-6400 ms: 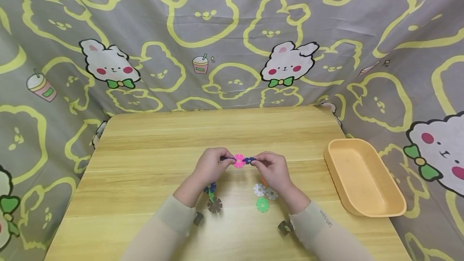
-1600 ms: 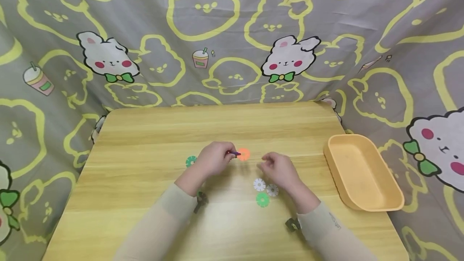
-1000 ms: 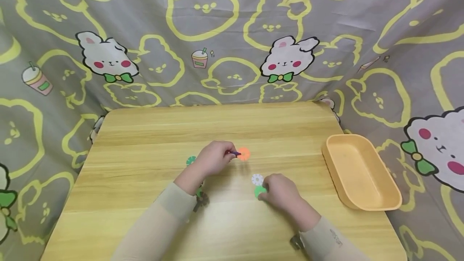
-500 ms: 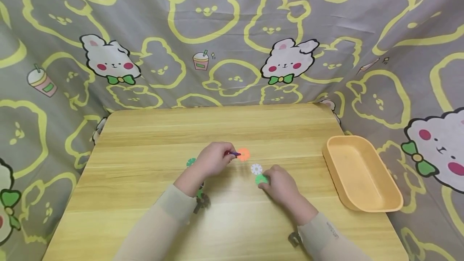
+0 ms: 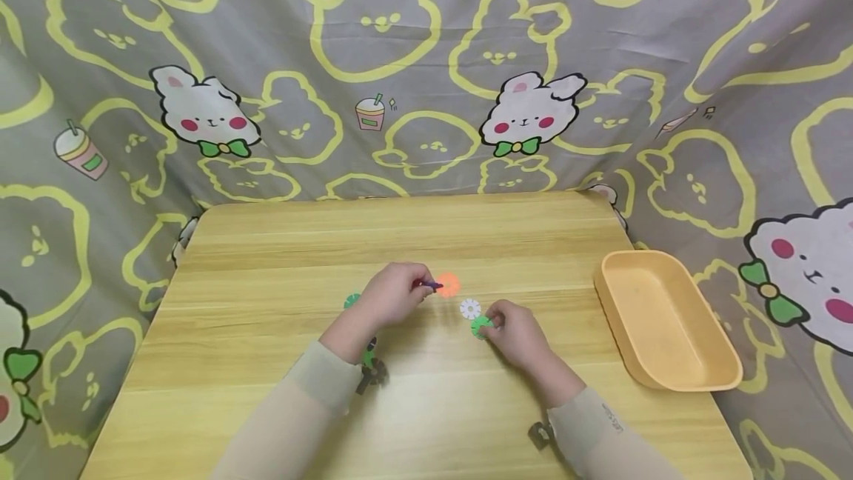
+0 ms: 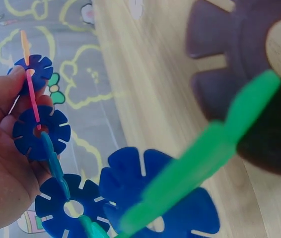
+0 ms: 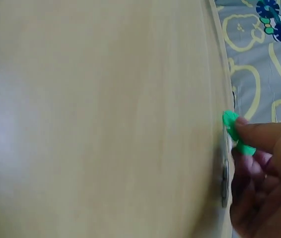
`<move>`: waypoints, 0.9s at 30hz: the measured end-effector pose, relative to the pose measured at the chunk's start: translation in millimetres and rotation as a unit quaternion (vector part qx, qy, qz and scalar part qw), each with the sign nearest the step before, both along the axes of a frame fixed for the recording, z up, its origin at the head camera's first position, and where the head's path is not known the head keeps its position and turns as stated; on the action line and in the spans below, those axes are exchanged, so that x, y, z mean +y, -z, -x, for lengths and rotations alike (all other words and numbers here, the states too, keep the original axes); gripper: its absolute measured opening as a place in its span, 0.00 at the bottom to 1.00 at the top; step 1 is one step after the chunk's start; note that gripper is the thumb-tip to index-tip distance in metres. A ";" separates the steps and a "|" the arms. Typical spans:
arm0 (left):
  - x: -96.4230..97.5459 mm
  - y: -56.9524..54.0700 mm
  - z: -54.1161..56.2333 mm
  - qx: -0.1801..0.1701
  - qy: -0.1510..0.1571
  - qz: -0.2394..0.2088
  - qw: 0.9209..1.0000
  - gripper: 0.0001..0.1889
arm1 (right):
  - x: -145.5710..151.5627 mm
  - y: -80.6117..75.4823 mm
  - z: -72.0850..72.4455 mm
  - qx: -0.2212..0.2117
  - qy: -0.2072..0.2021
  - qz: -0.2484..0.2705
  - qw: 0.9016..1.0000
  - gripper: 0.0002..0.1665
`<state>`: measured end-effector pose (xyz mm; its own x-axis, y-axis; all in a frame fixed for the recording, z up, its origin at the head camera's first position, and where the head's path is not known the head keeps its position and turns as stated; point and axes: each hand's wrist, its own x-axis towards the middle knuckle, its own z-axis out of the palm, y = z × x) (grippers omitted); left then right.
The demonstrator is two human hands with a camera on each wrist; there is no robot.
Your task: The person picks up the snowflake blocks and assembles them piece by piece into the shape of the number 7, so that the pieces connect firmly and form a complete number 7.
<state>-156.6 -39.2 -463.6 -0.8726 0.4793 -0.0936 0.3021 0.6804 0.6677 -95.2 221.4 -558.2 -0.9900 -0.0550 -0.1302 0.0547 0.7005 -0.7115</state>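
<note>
My left hand [image 5: 400, 291] pinches a chain of slotted plastic snowflake discs near one end. An orange disc [image 5: 449, 285] tips that end, joined to a blue disc [image 6: 40, 71] at my left fingers. Pink, blue, teal, green and brown pieces [image 6: 249, 29] follow down the chain, which hangs around my left wrist. My right hand [image 5: 516, 333] pinches a loose green disc [image 5: 481, 327] between thumb and fingers; in the right wrist view this green disc [image 7: 232, 128] is tilted. A white disc [image 5: 470, 309] shows right at its far edge. The second white disc is hidden.
A yellow-orange plastic bin [image 5: 666, 332] stands at the right edge of the wooden table [image 5: 300, 243]. A patterned grey curtain [image 5: 426, 58] hangs behind and at both sides. A dark wrist-camera piece [image 5: 540, 435] juts out beside my right cuff.
The orange disc has come onto the chain's end, beyond the pink one. My right hand has dropped to the green disc, gripped it and shifted it away from me; the white disc shifted too.
</note>
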 end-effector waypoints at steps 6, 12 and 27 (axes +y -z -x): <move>-0.2 0.5 0.9 -0.007 0.003 0.002 1.000 0.03 | 2.5 -15.0 11.3 -0.026 0.040 0.220 0.974 0.12; -0.9 -1.2 0.5 -0.010 0.007 -0.002 1.000 0.04 | -1.8 -32.3 20.9 0.015 0.043 0.361 0.932 0.13; -3.1 -3.3 0.8 -0.021 0.020 -0.016 0.999 0.03 | -14.4 -43.8 20.6 0.080 0.027 0.393 0.916 0.08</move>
<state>-157.4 -42.3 -460.3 -0.8486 0.5166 -0.1136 0.3001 0.6471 0.7009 -115.9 207.1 -514.3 -0.9969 -0.0189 0.0759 -0.0752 -0.0313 -0.9967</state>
